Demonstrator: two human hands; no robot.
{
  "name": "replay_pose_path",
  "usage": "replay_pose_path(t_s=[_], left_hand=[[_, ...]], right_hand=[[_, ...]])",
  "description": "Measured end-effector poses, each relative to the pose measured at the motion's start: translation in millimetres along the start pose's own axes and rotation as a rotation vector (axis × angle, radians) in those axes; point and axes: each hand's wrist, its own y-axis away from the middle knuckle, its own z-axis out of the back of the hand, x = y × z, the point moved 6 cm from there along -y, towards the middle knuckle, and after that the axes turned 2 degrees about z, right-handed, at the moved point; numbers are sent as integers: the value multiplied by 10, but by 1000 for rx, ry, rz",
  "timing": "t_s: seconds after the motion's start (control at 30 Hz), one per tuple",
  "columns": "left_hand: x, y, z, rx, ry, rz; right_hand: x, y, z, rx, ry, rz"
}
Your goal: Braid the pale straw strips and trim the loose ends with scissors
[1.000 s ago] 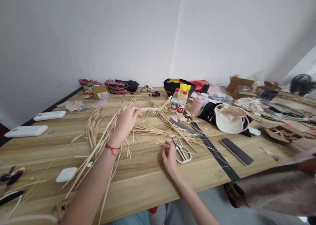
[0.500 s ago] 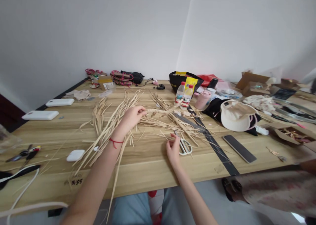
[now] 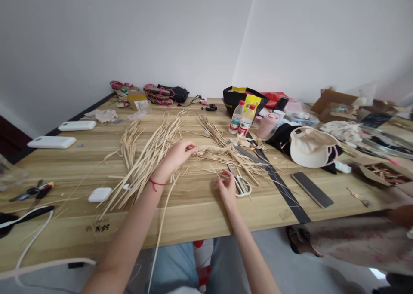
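My left hand [image 3: 180, 153], a red string round its wrist, is closed in a pinch on the near end of a pale straw braid [image 3: 213, 149]. The braid stretches to the right above loose strands. A long single strand [image 3: 161, 225] hangs from near this hand over the table's front edge. My right hand [image 3: 227, 188] rests on the table, fingers loosely curled and apart, with nothing plainly held. Right beside it lie white-handled scissors [image 3: 243, 186], blades partly hidden by the fingers. Loose straw strands [image 3: 155, 152] spread under and left of my left arm.
Two red-capped bottles [image 3: 237, 117], a pink cup [image 3: 267, 125] and a black-yellow bag [image 3: 230, 98] stand behind. To the right are a cream cap [image 3: 311, 148], a phone [image 3: 312, 189] and a box [image 3: 380, 173]. A white earbud case [image 3: 100, 194] lies left. Another person's skirt [image 3: 351, 240] shows at right.
My left hand has shifted slightly right with the braid's end, and the long hanging strand has moved right too. The view has tilted a little. My right hand stays beside the scissors.
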Motion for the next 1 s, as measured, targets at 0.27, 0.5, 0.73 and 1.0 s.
replay_pose_path(t_s=[0.27, 0.5, 0.73, 1.0], left_hand=[[159, 78, -173, 89, 117, 28], [253, 148, -281, 121, 197, 56], [312, 181, -331, 60, 209, 52], [217, 212, -384, -84, 276, 28]], right_hand=[[139, -36, -42, 24, -182, -46], [186, -69, -93, 81, -257, -101], [127, -83, -84, 92, -282, -115], [170, -99, -242, 222, -301, -141]])
